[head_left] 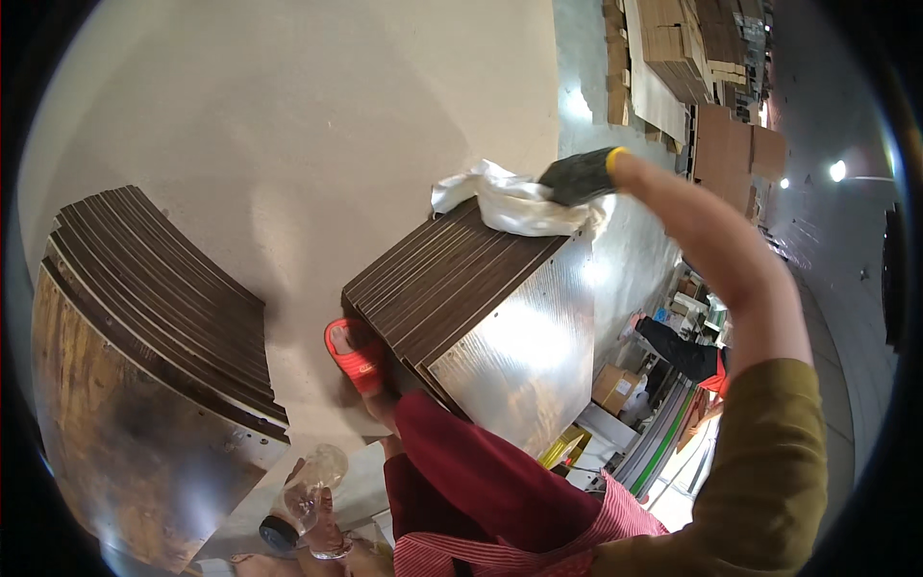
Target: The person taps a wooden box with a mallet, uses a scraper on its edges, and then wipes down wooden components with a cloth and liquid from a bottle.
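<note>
My right hand [580,177], in a dark glove with a yellow cuff, is closed on a bunched white cloth [519,206]. The cloth lies across the far end of a stack of dark brown boards [452,279], whose layered edges face up. A shiny metallic-looking panel [519,356] forms the stack's right side. At the lower edge, my bare left hand [325,529], with a bracelet at the wrist, grips a clear plastic bottle [310,486]. The bottle is tilted, its black cap toward the lower left. My fingers partly cover it.
Another stack of brown boards [163,288] stands at left. My foot in a red sandal [356,363] is beside the middle stack. Cardboard piles [673,53] fill the far right. Cartons [615,388] and another person's dark-clothed leg [678,348] are farther right.
</note>
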{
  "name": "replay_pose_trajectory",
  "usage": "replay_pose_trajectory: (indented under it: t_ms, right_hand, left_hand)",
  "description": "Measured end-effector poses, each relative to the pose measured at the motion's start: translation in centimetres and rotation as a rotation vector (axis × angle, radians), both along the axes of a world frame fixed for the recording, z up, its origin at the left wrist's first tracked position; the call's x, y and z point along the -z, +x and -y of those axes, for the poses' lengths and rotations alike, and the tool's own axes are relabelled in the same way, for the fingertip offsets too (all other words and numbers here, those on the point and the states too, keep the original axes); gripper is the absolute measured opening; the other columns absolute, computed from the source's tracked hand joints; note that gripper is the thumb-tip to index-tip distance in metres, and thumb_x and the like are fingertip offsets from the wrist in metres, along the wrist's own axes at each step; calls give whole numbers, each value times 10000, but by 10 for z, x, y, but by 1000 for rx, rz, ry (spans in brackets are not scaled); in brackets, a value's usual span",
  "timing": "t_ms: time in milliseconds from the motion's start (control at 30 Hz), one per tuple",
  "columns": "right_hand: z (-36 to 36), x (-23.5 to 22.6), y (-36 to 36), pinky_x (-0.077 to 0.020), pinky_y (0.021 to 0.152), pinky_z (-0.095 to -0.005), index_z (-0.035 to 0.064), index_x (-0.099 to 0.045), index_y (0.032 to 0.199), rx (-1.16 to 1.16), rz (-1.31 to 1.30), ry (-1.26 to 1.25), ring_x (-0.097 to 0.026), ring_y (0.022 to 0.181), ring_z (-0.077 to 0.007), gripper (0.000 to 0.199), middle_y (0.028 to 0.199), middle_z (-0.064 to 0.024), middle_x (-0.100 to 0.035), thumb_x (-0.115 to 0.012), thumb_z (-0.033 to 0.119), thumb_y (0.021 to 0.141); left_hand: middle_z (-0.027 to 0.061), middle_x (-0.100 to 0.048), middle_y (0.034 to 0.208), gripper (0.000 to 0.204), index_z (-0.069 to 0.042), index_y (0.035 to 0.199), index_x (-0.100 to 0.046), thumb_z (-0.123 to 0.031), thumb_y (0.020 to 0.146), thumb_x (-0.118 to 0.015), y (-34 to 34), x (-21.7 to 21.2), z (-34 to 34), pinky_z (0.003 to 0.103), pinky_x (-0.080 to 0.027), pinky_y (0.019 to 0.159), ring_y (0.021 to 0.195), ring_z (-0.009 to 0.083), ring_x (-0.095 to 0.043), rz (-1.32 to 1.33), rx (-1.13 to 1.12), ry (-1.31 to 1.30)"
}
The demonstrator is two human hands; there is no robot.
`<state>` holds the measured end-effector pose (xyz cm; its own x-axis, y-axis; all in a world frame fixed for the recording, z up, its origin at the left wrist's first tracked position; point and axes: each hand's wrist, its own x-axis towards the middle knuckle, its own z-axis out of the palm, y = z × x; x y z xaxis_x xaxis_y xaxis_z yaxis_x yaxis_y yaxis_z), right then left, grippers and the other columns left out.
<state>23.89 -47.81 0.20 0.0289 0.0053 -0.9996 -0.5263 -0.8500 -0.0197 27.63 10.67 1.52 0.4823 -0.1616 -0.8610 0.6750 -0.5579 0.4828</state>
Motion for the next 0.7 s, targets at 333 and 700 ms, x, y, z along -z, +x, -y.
replay_pose_trajectory:
  t_ms: [333, 700]
  right_hand:
    - [-5, -15, -80, -491, 780, -405, 10, -591, 1055, -110, 575, -284, -628, 833, -333, 318, 1007, -184, -622, -512, 238, 848]
    - [97, -38, -100, -525, 446, -370, 59, -577, 1040, 898, 408, -736, -634, 599, -280, 258, 719, -133, -628, -472, 235, 884]
  left_hand:
    - [139, -459, 1271, 523, 26, 1258, -406, -162, 828, -635, -9, 10, -27, 353, -312, 1011, 1155, 243, -434, 70, 67, -128]
    - [159, -464, 1263, 524, 19, 1247, -405, -209, 835, -635, -9, 21, -32, 388, -334, 1002, 1156, 269, -441, 149, 78, -192]
